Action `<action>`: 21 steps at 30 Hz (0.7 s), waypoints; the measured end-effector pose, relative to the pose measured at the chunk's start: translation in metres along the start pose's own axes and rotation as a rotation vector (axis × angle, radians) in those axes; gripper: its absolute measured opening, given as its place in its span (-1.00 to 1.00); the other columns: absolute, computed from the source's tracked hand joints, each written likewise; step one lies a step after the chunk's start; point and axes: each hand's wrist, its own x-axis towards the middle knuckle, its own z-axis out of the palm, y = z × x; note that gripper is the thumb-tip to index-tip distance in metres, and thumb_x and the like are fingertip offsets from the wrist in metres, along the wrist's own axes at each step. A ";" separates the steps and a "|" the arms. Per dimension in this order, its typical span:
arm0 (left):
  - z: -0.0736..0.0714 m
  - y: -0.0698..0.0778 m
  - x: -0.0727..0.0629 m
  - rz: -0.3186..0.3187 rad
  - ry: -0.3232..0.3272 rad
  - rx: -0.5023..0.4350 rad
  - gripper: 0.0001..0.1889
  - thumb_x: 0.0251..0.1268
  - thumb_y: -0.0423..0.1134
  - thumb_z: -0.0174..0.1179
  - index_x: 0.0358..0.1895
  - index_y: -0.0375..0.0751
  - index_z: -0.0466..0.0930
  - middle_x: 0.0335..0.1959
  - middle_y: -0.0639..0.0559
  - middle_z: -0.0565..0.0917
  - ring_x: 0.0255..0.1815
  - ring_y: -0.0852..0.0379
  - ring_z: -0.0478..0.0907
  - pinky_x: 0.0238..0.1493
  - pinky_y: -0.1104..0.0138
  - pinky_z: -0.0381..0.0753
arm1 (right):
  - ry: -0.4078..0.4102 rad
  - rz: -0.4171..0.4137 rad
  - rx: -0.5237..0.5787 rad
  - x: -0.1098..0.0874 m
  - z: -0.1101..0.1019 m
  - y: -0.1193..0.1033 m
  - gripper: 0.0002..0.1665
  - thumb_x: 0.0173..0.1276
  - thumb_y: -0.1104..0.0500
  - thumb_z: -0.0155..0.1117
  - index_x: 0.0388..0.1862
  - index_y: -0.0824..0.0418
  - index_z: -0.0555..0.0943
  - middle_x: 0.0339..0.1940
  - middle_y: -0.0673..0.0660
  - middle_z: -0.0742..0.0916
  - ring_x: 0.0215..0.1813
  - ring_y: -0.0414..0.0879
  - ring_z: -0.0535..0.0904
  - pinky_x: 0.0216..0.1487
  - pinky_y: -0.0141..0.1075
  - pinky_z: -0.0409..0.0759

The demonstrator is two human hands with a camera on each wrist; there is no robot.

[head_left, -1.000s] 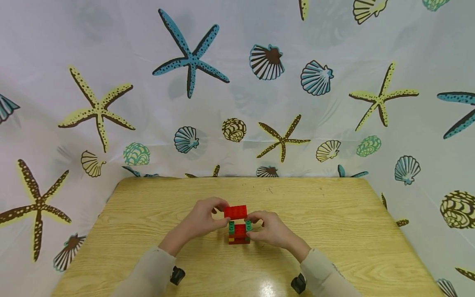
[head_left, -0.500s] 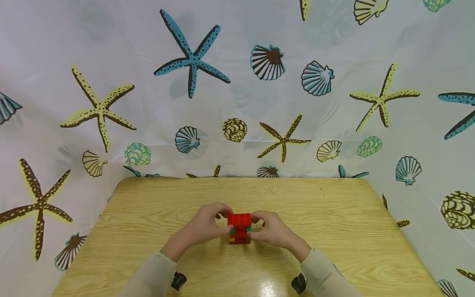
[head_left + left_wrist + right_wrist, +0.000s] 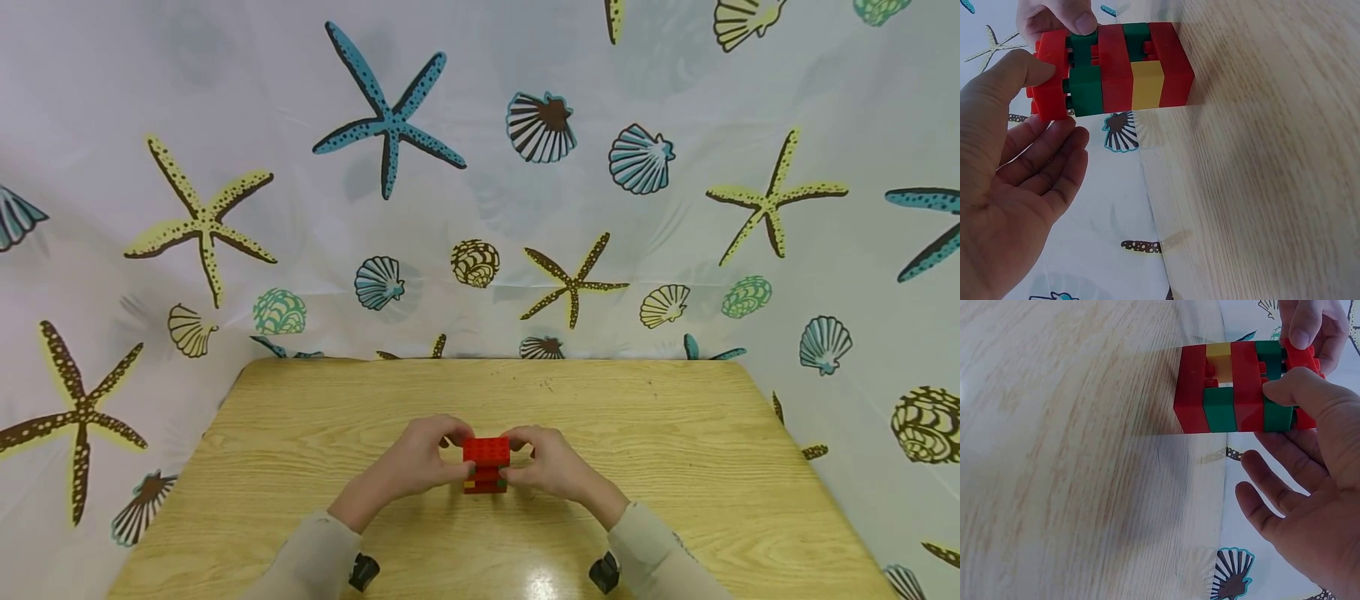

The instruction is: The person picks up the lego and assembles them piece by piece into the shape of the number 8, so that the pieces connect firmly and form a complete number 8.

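A small tower of toy building bricks stands on the wooden table. Its base is a red brick [image 3: 1174, 69], then a yellow brick [image 3: 1147, 84] and a green brick [image 3: 1219, 409] side by side, a red brick [image 3: 1115, 69] across them, and two green bricks [image 3: 1087, 90] above. My left hand [image 3: 420, 454] pinches the topmost red brick [image 3: 486, 450] between thumb and fingers. In the left wrist view, studs still show in a narrow gap under that brick. From the other side my right hand [image 3: 551, 462] pinches the tower at the upper green brick [image 3: 1279, 415].
The light wooden table [image 3: 337, 392] spreads out around the tower. Behind and beside it hangs a white cloth [image 3: 480, 200] printed with starfish and shells. Each wrist wears a small black device [image 3: 364, 572] near the sleeve.
My left hand has lowered the red brick and brought it slightly right, onto the top of the tower, covering the green bricks in the head view. My right hand has stayed in place.
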 end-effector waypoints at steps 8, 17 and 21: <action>-0.001 0.001 -0.001 -0.017 0.006 -0.009 -0.76 0.28 -0.20 0.44 -0.03 -0.14 0.73 -0.15 0.14 0.75 -0.12 0.18 0.63 0.01 -0.03 0.74 | -0.001 0.006 -0.006 -0.001 -0.001 -0.002 -0.59 0.42 0.12 0.47 0.22 0.09 0.71 0.07 0.03 0.78 0.18 0.10 0.62 0.19 0.14 0.59; -0.001 0.001 -0.001 -0.013 -0.001 -0.004 -0.75 0.25 -0.23 0.44 -0.03 -0.17 0.73 -0.16 0.11 0.75 -0.11 0.01 0.67 -0.01 0.00 0.73 | 0.031 -0.032 -0.033 -0.003 -0.001 -0.007 -0.55 0.42 0.06 0.49 0.26 0.05 0.69 0.07 -0.01 0.77 0.15 0.12 0.63 0.05 -0.04 0.58; -0.002 0.002 0.000 -0.032 -0.018 -0.009 -0.73 0.25 -0.22 0.43 -0.01 -0.18 0.73 -0.15 0.11 0.76 -0.08 -0.06 0.67 -0.02 0.08 0.72 | 0.051 -0.038 -0.024 -0.004 -0.002 -0.010 -0.60 0.43 0.01 0.48 0.20 0.03 0.71 0.07 -0.01 0.77 0.14 0.12 0.63 0.06 0.03 0.58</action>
